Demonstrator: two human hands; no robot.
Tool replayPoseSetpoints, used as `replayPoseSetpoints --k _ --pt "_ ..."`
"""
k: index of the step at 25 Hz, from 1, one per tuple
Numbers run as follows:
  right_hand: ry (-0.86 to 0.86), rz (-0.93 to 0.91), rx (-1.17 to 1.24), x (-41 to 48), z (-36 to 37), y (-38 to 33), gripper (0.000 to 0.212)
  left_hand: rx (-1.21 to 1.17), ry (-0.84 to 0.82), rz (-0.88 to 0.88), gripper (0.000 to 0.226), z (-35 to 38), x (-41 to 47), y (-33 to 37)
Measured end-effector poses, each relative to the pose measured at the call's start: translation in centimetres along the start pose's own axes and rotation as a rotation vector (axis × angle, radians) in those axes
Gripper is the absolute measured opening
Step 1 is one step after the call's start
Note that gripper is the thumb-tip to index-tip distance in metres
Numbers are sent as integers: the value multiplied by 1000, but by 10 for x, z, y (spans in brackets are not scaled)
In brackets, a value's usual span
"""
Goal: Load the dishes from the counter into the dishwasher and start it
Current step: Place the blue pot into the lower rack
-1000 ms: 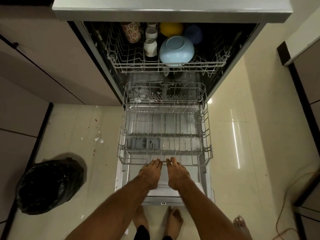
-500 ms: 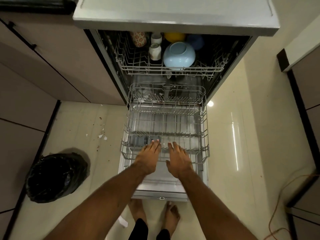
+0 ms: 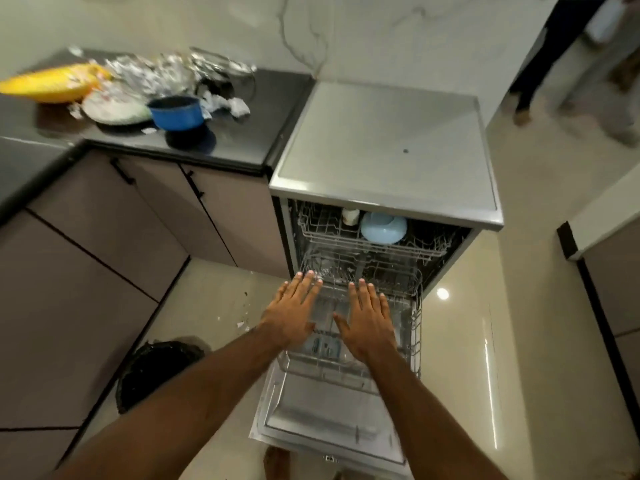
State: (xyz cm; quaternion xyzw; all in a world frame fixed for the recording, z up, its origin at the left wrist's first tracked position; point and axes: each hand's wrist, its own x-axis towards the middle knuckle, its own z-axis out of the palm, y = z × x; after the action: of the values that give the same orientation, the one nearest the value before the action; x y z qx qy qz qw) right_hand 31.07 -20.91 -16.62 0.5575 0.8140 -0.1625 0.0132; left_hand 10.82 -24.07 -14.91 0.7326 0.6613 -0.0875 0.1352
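The dishwasher stands open with its door folded down. Its empty lower rack is pulled out over the door. In the upper rack sit a light blue bowl and a white cup. My left hand and my right hand hover flat above the lower rack, fingers straight, holding nothing. On the dark counter at the left lie a blue pot, a pale plate, a yellow dish and a steel lid.
Crumpled foil covers part of the counter. A black bin bag stands on the floor left of the door, with crumbs nearby. A person's legs are at the far right. Cabinet doors line the left.
My hands let go of the lower rack's front rim and rose above it with fingers spread. The view lifted, bringing the counter and its dishes into sight.
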Motion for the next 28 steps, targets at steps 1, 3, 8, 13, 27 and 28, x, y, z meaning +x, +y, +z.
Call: replayPoseSetpoints --k 1,3,8,13,27,28 --pt "12 -4 7 -3 -10 -6 84 3 18 -13 97 -14 -8 -4" --pt "66 -46 35 -7 -44 -30 84 13 96 -41 95 -58 -29 -21" --pt "151 -151 17 -6 -106 -85 82 31 209 -148 96 -136 -84 -66" --pt "205 -244 -65 17 -135 -137 83 -8 242 -245 97 -173 -129 -121" --pt "208 -234 -46 123 -123 -364 84 -60 261 -267 102 -202 -165 -368" --pt "211 -223 -42 126 -122 -373 84 -50 257 -261 102 -206 -165 -381"
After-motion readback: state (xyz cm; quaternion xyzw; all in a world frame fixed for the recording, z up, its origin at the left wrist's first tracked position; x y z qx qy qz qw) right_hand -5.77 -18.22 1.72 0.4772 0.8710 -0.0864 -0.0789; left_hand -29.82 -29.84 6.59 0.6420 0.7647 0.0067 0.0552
